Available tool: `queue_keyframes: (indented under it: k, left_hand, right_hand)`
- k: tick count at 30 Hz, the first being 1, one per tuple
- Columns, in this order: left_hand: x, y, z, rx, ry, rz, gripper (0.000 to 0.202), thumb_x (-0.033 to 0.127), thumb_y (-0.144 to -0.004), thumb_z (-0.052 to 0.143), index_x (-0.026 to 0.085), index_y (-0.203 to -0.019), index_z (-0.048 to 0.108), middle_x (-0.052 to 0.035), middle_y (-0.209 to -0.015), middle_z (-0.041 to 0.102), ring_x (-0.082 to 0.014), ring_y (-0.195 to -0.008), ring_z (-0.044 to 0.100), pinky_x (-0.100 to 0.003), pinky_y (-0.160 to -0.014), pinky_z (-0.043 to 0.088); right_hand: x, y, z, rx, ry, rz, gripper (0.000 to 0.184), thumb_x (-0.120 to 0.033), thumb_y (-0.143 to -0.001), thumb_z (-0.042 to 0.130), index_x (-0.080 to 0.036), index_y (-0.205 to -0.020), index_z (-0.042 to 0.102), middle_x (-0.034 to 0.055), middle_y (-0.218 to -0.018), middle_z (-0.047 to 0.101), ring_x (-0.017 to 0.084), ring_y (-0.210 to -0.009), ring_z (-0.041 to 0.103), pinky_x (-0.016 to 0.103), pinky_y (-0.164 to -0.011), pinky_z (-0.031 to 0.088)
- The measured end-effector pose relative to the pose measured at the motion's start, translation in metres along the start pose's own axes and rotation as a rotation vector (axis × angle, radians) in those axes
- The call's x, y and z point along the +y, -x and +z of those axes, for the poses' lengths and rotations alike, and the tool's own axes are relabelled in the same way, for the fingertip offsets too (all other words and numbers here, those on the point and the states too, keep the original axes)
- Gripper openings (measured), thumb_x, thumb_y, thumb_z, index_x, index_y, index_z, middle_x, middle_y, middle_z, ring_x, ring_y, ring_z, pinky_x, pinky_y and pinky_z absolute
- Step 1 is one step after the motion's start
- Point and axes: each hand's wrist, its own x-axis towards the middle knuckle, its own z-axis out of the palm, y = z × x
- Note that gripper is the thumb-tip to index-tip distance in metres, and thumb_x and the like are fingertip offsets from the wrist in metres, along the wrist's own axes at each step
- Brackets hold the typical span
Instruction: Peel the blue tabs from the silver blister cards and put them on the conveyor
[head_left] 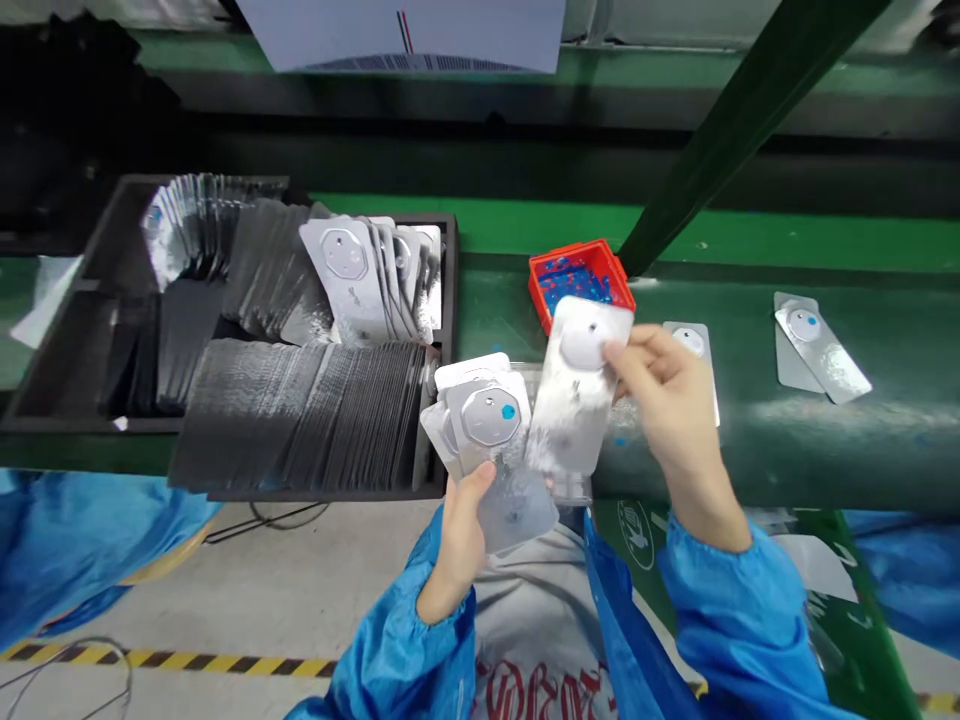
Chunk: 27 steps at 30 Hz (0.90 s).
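Observation:
My left hand (461,530) is closed on a small fanned bunch of silver phone back panels (489,445). The front panel has a round ring with a blue dot inside it. My right hand (671,400) pinches a single silver phone back panel (574,425) near its round ring, just right of the bunch. No blue dot shows on that panel. Behind it stands a red bin (621,288) with small blue and red bits inside. Another silver panel (705,365) lies on the bench, partly hidden by my right hand.
At left, a black tray (450,290) holds dense rows of panels (307,420) on edge. Two overlapping panels (832,360) lie on the green bench (787,450) at right. A dark green post (720,140) slants up behind the bin. Blue sleeves of other people show at both sides.

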Motion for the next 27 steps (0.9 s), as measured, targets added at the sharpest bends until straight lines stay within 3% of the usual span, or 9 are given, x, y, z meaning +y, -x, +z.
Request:
queue_keyframes:
  k: [2, 5, 10, 13, 19, 21, 23, 25, 27]
  left_hand:
    - [0.004, -0.001, -0.001, -0.037, 0.05, -0.036, 0.067, 0.071, -0.077, 0.087, 0.017, -0.116, 0.079, -0.0146, -0.102, 0.087, -0.033, -0.081, 0.085, -0.039, -0.066, 0.07]
    - [0.011, -0.002, 0.0, -0.012, 0.037, -0.052, 0.068, 0.062, -0.073, 0.096, 0.017, -0.119, 0.078, -0.0136, -0.102, 0.088, -0.0316, -0.083, 0.086, -0.037, -0.069, 0.072]
    - [0.02, 0.005, 0.005, -0.067, 0.048, -0.022, 0.059, 0.061, -0.075, 0.096, 0.013, -0.107, 0.082, -0.0153, -0.096, 0.088, -0.034, -0.088, 0.087, -0.038, -0.076, 0.073]
    - [0.024, 0.011, 0.007, -0.02, 0.067, 0.005, 0.056, 0.056, -0.074, 0.098, 0.015, -0.108, 0.082, -0.0124, -0.093, 0.088, -0.0335, -0.088, 0.087, -0.038, -0.078, 0.073]
    - [0.026, 0.011, 0.006, -0.043, -0.019, -0.018, 0.057, 0.061, -0.076, 0.095, 0.015, -0.105, 0.083, -0.0123, -0.088, 0.088, -0.0328, -0.083, 0.087, -0.041, -0.078, 0.074]
    - [0.023, 0.006, 0.006, -0.073, -0.054, -0.011, 0.057, 0.06, -0.075, 0.096, 0.014, -0.107, 0.084, -0.0141, -0.096, 0.089, -0.0333, -0.088, 0.087, -0.041, -0.082, 0.073]
    - [0.018, 0.0, 0.007, -0.102, -0.091, 0.026, 0.057, 0.057, -0.073, 0.098, 0.015, -0.11, 0.085, -0.0151, -0.107, 0.089, -0.0341, -0.102, 0.086, -0.041, -0.09, 0.072]
    - [0.014, -0.005, 0.008, -0.129, -0.12, 0.053, 0.054, 0.054, -0.072, 0.098, 0.015, -0.109, 0.086, -0.0146, -0.112, 0.088, -0.0334, -0.109, 0.084, -0.039, -0.095, 0.07]
    - [0.013, -0.007, 0.011, -0.149, -0.141, 0.05, 0.048, 0.05, -0.074, 0.096, 0.015, -0.105, 0.086, -0.0132, -0.108, 0.089, -0.0312, -0.105, 0.085, -0.037, -0.094, 0.069]
  right_hand:
    - [0.008, -0.04, -0.007, 0.147, 0.057, -0.14, 0.028, -0.048, -0.093, 0.081, -0.021, -0.099, 0.074, -0.0003, -0.077, 0.07, 0.015, -0.064, 0.062, 0.027, -0.056, 0.05]
    - [0.023, -0.105, -0.012, 0.245, 0.164, -0.271, 0.023, -0.043, -0.099, 0.074, -0.02, -0.1, 0.075, 0.001, -0.076, 0.069, 0.016, -0.068, 0.063, 0.029, -0.06, 0.048]
    - [0.038, -0.163, -0.016, 0.256, 0.314, -0.222, 0.012, -0.03, -0.097, 0.07, -0.018, -0.096, 0.074, 0.0027, -0.076, 0.072, 0.02, -0.073, 0.066, 0.033, -0.066, 0.05]
    - [0.038, -0.149, -0.037, 0.234, 0.358, -0.253, 0.016, -0.032, -0.098, 0.069, -0.018, -0.099, 0.077, 0.0059, -0.083, 0.077, 0.022, -0.078, 0.07, 0.034, -0.066, 0.053]
    - [0.065, -0.088, -0.132, 0.22, 0.44, -0.337, 0.023, -0.05, -0.093, 0.079, -0.027, -0.093, 0.083, 0.0053, -0.068, 0.071, 0.016, -0.062, 0.068, 0.031, -0.048, 0.04]
    - [0.077, -0.073, -0.15, 0.263, 0.54, -0.329, 0.03, -0.057, -0.094, 0.077, -0.028, -0.091, 0.082, 0.008, -0.069, 0.071, 0.021, -0.065, 0.07, 0.035, -0.052, 0.046]
    - [0.08, -0.057, -0.147, 0.347, 0.683, -0.321, 0.037, -0.061, -0.093, 0.076, -0.024, -0.098, 0.08, 0.0144, -0.089, 0.078, 0.033, -0.088, 0.075, 0.047, -0.073, 0.059]
    - [0.07, -0.034, -0.124, 0.406, 0.787, -0.361, 0.039, -0.056, -0.095, 0.075, -0.021, -0.112, 0.078, 0.0199, -0.116, 0.078, 0.042, -0.116, 0.072, 0.063, -0.097, 0.058]
    - [0.05, -0.006, -0.089, 0.345, 0.776, -0.47, 0.028, -0.041, -0.103, 0.068, -0.023, -0.122, 0.077, 0.0168, -0.122, 0.079, 0.037, -0.117, 0.073, 0.059, -0.1, 0.059]
